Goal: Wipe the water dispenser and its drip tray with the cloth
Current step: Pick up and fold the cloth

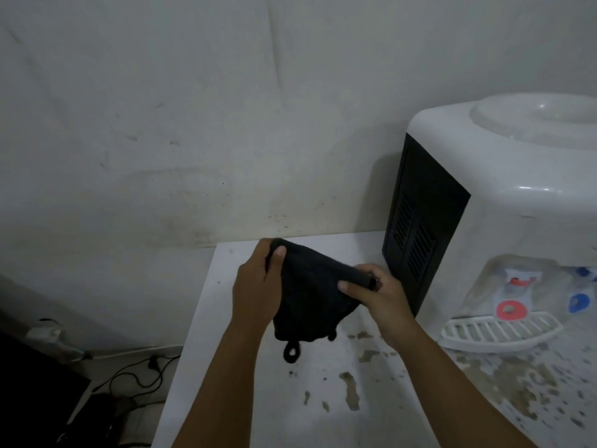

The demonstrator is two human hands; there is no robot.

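Both hands hold the black cloth [310, 295] up over the white table [323, 399], left hand [255, 286] pinching its top corner, right hand [374, 292] gripping the other end, a loop hanging below. The dispenser [504, 189] stands at the right, just beside the right hand, running out of frame; its drip tray [497, 331] sits at the front. The table's left edge drops to cables [135, 376] on the dim floor, hard to make out
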